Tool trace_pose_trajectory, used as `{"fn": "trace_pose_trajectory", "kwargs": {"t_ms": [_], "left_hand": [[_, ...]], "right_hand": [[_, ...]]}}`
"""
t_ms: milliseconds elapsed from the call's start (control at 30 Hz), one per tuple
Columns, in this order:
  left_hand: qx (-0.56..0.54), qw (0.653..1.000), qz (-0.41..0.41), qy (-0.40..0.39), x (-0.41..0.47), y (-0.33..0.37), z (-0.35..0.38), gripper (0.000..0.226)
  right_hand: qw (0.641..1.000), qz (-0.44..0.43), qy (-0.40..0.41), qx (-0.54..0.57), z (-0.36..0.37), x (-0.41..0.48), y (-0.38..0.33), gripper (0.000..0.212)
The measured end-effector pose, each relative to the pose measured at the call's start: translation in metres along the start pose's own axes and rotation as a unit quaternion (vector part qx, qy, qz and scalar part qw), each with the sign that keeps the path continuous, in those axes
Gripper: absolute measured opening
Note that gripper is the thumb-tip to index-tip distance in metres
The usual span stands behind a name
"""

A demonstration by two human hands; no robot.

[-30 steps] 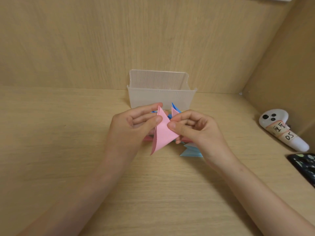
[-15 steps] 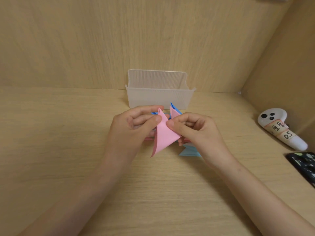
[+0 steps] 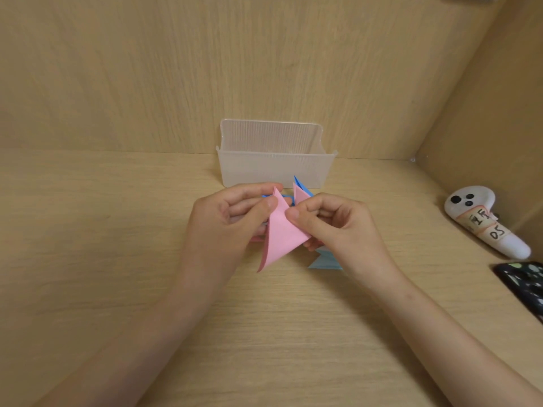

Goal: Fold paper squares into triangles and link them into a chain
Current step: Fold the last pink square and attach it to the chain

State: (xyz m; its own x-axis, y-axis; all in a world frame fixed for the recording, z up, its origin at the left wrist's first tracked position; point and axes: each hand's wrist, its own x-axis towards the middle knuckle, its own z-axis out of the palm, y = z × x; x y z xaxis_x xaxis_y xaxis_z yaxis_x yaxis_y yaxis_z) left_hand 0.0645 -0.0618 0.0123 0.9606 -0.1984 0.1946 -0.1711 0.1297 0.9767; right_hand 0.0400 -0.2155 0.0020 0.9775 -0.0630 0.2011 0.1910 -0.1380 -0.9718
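A pink folded paper triangle [image 3: 280, 235] is held above the wooden table, its long point hanging down toward me. My left hand [image 3: 226, 221] pinches its upper left edge between thumb and fingers. My right hand [image 3: 335, 224] pinches its right edge with thumb and curled fingers. Behind the hands, more folded pieces show: a pink tip and a dark blue tip [image 3: 301, 189]. A light blue folded piece [image 3: 324, 259] lies on the table under my right hand. How these pieces join is hidden by the hands.
A translucent plastic box [image 3: 273, 160] stands against the back wall, just beyond the hands. At the right lie a white controller with a label [image 3: 484, 220] and a dark patterned phone [image 3: 526, 284]. A wooden side wall closes off the right.
My hands and the pink triangle have stayed in nearly the same place. My right thumb has crept slightly left along the paper's edge.
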Motion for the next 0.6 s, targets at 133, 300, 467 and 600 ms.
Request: {"fn": "trace_pose_trajectory", "kwargs": {"t_ms": [133,300,467,600], "left_hand": [[0.003,1.0,0.006,0.026,-0.0015,0.001,0.0013,0.015],[0.0,0.998,-0.004,0.057,-0.0009,-0.0018,0.0003,0.011],[-0.04,0.997,-0.011,0.07,-0.0023,-0.0005,0.0008,0.005],[-0.109,0.99,-0.03,0.085,-0.0012,0.0018,-0.0009,0.004]], "right_hand": [[1.0,-0.002,-0.005,0.004,0.0002,-0.0005,0.0009,0.014],[1.0,-0.01,-0.011,0.003,0.0027,-0.0016,0.0015,0.014],[0.999,0.01,-0.011,0.031,0.0027,-0.002,-0.0027,0.018],[0.996,0.038,-0.031,0.073,0.0026,-0.0027,-0.0055,0.015]]}}
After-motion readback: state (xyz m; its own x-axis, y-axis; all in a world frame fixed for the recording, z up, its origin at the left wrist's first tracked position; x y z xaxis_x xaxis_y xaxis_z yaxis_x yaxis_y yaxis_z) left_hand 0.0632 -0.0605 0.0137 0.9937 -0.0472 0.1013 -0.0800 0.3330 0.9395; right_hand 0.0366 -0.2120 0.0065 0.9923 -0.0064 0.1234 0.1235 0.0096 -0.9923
